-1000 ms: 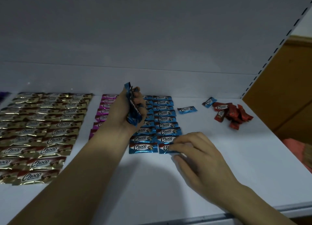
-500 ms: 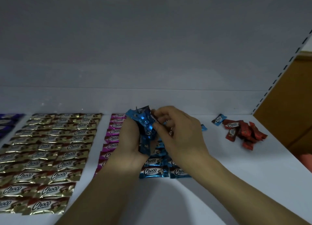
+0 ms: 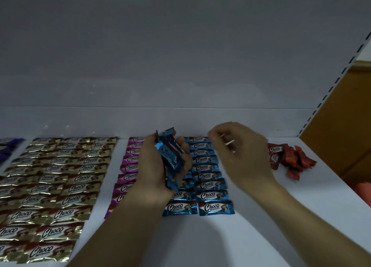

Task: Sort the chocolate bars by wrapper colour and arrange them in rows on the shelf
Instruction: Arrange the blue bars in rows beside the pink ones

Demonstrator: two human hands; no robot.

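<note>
On the white shelf, nearest the camera at the left, the gold bars lay in three tidy columns. To the right of them was one column of pink bars, partly hidden by the left forearm, and then two columns of blue bars. Above these columns the left hand gripped a bundle of blue bars, held upright in its curled fingers. Near it, the right hand hovered with bent fingers. It was blurred, so I could not tell if it pinched anything. Farther right, a loose pile of red bars lay near the back, and purple bars showed at the far left edge.
</note>
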